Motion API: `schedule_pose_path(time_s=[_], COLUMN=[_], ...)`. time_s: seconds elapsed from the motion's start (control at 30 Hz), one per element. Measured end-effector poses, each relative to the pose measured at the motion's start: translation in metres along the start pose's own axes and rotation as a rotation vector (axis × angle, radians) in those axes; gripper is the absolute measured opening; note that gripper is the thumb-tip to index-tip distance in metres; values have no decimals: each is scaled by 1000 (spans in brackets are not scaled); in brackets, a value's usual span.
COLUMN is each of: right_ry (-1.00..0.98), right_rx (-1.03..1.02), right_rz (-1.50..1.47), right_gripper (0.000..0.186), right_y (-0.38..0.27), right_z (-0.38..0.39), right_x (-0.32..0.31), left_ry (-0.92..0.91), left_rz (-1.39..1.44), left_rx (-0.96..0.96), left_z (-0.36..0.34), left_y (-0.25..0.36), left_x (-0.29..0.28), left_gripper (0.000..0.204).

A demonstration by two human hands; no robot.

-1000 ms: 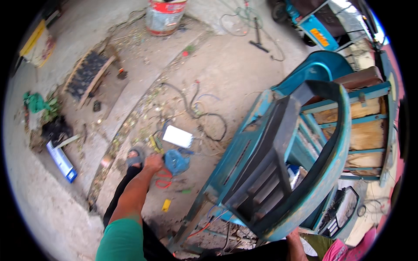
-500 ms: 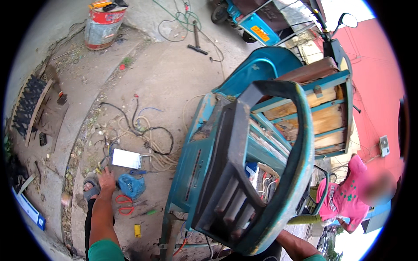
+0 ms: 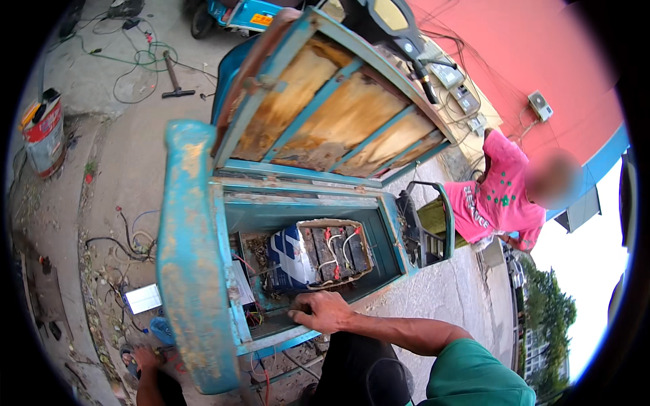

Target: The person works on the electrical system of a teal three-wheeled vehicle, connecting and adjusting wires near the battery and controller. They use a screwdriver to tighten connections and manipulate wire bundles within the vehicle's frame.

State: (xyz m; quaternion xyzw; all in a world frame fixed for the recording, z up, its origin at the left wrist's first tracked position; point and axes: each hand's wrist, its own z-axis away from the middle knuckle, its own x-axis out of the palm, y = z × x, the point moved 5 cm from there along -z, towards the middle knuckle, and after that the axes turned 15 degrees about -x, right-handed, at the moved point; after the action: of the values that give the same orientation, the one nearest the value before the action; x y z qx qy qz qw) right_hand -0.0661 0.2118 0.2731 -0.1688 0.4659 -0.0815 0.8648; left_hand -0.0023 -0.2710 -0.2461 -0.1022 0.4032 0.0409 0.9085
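My right hand (image 3: 322,311) hangs over the near rim of a teal metal compartment (image 3: 369,296), its fingers curled. What they hold, if anything, is hidden. Inside the compartment sits a battery pack (image 3: 291,257) in a blue and white torn carton, with white and red leads on top. Loose thin wires (image 3: 254,317) lie left of that hand. Low at the left, my left hand (image 3: 145,358) is down near the ground beside a sandalled foot (image 3: 126,353); its fingers are too small and dim to read. A blue plastic bag (image 3: 162,329) lies just beyond it.
A worn teal seat-side panel (image 3: 196,257) stands between my arms. The raised seat lid (image 3: 305,101) shows stained wood. A white open case (image 3: 143,298) and cables (image 3: 122,243) lie on the ground. At right stands a person in a pink shirt (image 3: 497,183); a hammer-like tool (image 3: 177,84) lies farther off.
My view has swung right and over the compartment, showing its inside and the battery pack. My right hand, hidden behind the frame before, now shows at the rim. My left hand stays low by the foot.
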Motion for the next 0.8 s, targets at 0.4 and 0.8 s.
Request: schedule_pose_path(time_s=[0.4, 0.8], right_ry=[30, -211], right_rx=[-110, -282], right_rz=[-171, -361], right_gripper=[53, 52], right_y=[14, 53], right_z=[27, -38], right_x=[-20, 18], left_ry=[-263, -456], left_rz=[733, 2059], left_rx=[-488, -355], left_z=[154, 350], left_y=[-51, 17], left_x=[-145, -263], left_gripper=[40, 33])
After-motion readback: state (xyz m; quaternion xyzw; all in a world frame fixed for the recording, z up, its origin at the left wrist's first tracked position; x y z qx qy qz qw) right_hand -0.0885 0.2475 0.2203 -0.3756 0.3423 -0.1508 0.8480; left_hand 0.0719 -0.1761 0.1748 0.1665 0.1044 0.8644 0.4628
